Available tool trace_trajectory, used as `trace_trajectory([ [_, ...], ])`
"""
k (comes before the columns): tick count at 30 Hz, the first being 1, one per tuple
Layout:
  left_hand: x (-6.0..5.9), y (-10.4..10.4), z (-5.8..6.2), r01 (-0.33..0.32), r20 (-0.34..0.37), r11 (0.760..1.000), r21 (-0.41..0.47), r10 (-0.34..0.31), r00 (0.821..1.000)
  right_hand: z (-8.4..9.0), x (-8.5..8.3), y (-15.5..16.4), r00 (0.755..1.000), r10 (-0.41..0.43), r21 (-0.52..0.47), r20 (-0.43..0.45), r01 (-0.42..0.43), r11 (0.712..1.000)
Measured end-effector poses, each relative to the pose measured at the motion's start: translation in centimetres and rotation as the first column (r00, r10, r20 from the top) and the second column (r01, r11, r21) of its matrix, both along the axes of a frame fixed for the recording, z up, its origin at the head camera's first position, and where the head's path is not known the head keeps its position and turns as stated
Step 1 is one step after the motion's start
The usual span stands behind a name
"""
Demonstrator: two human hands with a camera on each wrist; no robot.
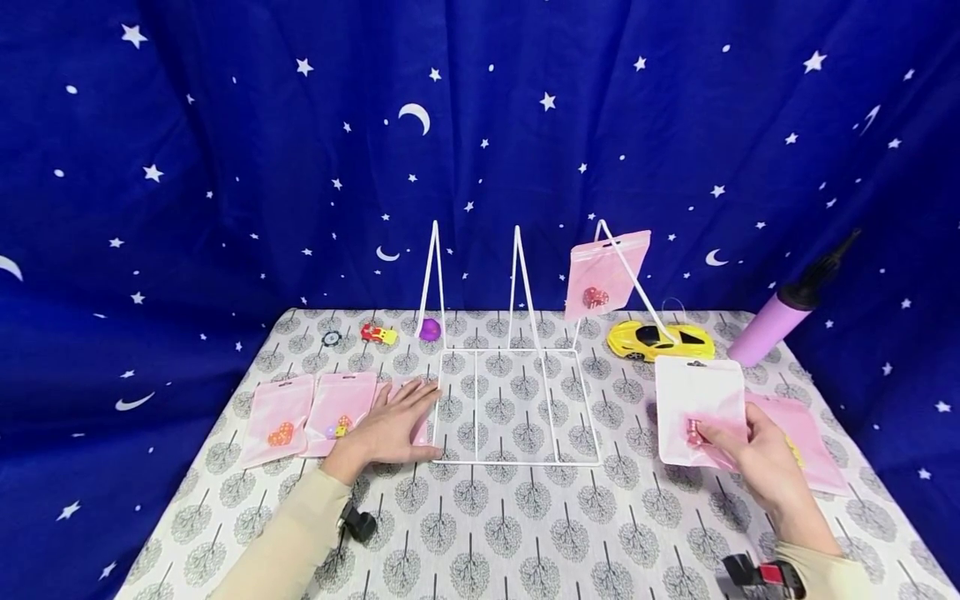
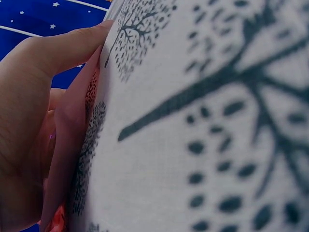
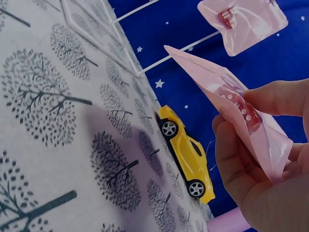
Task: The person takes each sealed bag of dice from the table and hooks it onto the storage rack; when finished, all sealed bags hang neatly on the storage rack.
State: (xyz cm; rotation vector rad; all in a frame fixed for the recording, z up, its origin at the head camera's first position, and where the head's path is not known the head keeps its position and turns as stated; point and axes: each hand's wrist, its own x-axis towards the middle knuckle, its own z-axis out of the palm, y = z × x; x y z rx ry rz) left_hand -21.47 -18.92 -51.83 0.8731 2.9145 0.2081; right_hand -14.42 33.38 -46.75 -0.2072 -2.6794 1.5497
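My right hand (image 1: 772, 467) pinches a pink zip bag (image 1: 697, 396) between thumb and fingers, held up above the table's right side. A red item with white dots shows through its clear front in the right wrist view. My left hand (image 1: 393, 425) lies with fingers spread over another pink bag (image 2: 72, 111), beside the left edge of a white wire rack (image 1: 517, 462). That bag is mostly hidden by the hand. On the rack's right prong hangs a pink bag (image 1: 630, 250) with a red dotted item inside.
Two pink bags, one with an orange heart (image 1: 277, 400) and one with small items (image 1: 345, 392), lie at left. Another pink bag (image 1: 817, 442) lies partly behind my right hand. Behind are a yellow toy car (image 1: 660, 340), purple pump (image 1: 772, 329), red-yellow toy car (image 1: 378, 333) and purple ball (image 1: 430, 330).
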Motion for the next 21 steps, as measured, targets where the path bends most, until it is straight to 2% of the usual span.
trace_trajectory([
  [3,0.0,0.0,-0.1,-0.001,0.001,1.000,0.001,0.001,1.000,0.3,0.1,-0.1,1.000,-0.001,-0.006,-0.011,0.001,1.000],
  [10,0.0,0.0,0.0,-0.002,0.010,1.000,0.021,0.002,1.000,1.0,0.4,-0.4,0.997,0.007,0.072,-0.080,-0.001,0.997],
  [21,-0.2,-0.1,-0.2,0.004,0.002,1.000,0.006,-0.004,1.000,2.5,1.3,-1.2,0.993,0.007,0.028,-0.118,-0.003,1.000],
])
